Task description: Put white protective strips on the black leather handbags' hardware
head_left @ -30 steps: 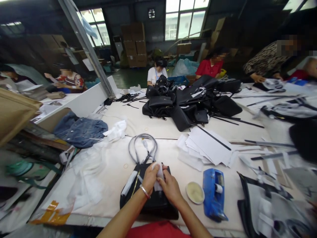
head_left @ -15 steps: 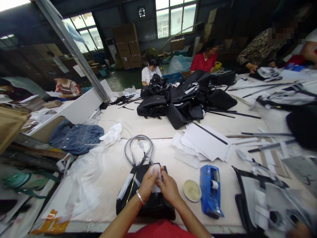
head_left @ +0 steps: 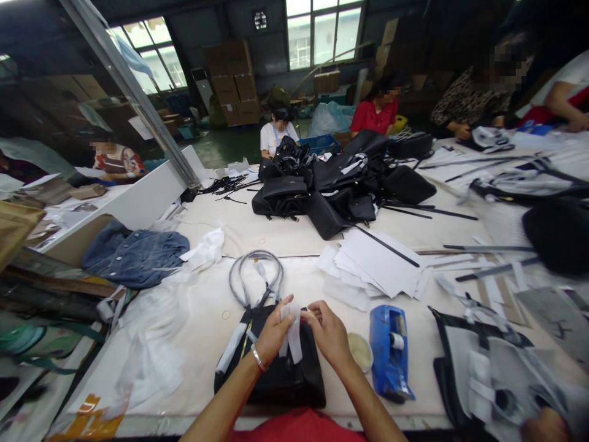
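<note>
Clothing [head_left: 299,428]: red, at the bottom edge, between the person's forearms.
Left hand [head_left: 275,333]: bracelet [head_left: 257,357] at the wrist; thumb and fingers grasp a white strip [head_left: 293,341], which hangs down over the bag.
Right hand [head_left: 327,331]: thumb and fingertips drawn together at the strip's right edge; cannot tell whether they pinch it.
Black bag [head_left: 299,390]: on the table [head_left: 207,368] near its front edge, beneath both hands, gold zip toward its left side, grey-covered handles [head_left: 230,279] looping out beyond it.
Tape dispenser [head_left: 381,344]: blue, right of the bag, just beside a round dish [head_left: 361,353] that the right forearm partly covers.
Far right of the bench: a grey-covered bag [head_left: 458,356] with black edging.
Left of the bag: crumpled white wrapping [head_left: 154,344], a denim garment [head_left: 138,258] past it.
Paper: loose white sheets [head_left: 381,264] beyond the dispenser.
Heap: black bags [head_left: 329,215] piled on the table's far half.
Co-workers: one in a white top [head_left: 267,138] behind the heap, another in red [head_left: 368,116] to the right.
Back wall: stacked cartons [head_left: 225,86], windows [head_left: 299,52].
</note>
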`<state>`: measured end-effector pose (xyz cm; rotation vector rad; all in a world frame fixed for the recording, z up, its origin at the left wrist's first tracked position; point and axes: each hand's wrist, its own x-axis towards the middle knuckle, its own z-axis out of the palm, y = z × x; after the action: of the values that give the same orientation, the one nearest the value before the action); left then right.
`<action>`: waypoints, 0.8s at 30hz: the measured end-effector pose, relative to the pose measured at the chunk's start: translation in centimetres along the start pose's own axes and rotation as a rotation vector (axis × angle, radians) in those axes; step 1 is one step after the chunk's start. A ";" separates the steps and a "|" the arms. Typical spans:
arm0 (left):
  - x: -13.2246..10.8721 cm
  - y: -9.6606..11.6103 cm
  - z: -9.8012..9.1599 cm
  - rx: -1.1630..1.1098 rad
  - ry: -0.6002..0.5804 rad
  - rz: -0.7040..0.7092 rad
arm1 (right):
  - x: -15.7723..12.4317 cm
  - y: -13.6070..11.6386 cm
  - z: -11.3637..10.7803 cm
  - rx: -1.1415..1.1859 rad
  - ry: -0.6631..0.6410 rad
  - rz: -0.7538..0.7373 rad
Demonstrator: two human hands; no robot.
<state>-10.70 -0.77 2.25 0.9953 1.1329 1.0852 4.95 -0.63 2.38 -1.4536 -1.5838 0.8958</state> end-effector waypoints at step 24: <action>-0.4 -0.4 2.9 0.386 0.242 0.155 | 1.9 1.4 0.2 0.239 -0.065 0.115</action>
<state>-7.81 -1.38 2.38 1.2943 1.5208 1.1570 5.37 1.38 1.23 -1.3671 -1.3959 1.1671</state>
